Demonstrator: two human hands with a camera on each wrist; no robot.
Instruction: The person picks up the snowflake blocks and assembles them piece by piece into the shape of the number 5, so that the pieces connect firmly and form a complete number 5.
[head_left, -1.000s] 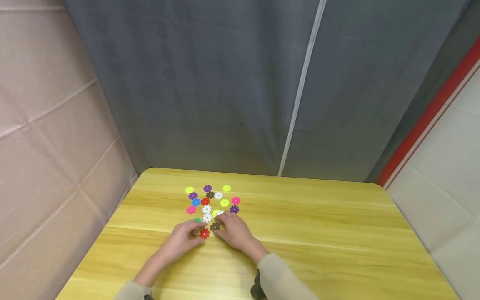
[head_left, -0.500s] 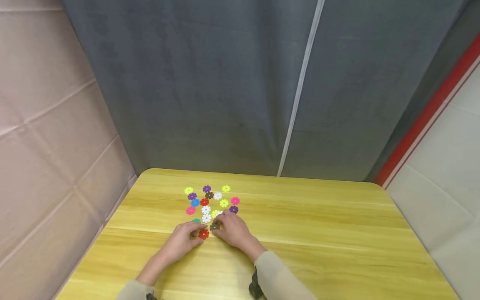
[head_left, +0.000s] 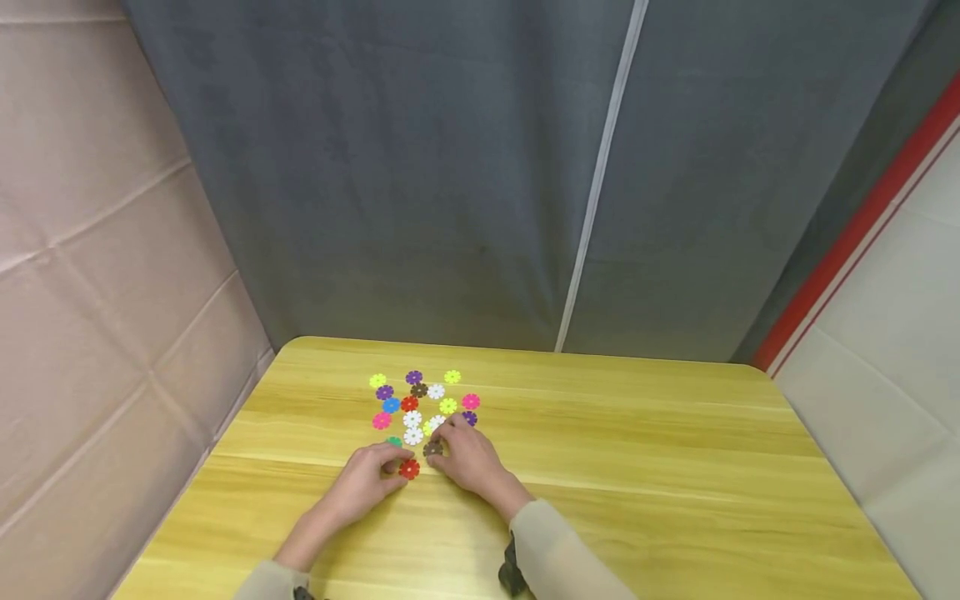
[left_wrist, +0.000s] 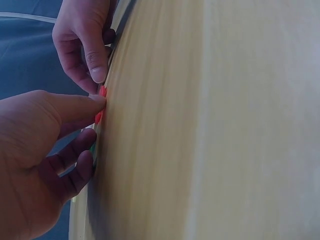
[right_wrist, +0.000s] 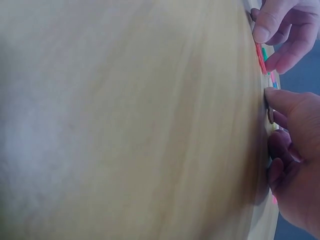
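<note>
The left hand (left_wrist: 35, 155) pinches a red disc (left_wrist: 100, 105) lying flat on the table (left_wrist: 210, 130), thumb on it, while the right hand (left_wrist: 85, 40) rests fingertips just beside it.

Flower discs on a wooden table (head_left: 637, 467)

A grey curtain (head_left: 420, 175) hangs behind — its white seam (head_left: 600, 179) running down to the table's far edge — beside a beige wall (head_left: 90, 275) and a red stripe (head_left: 862, 225).
</note>
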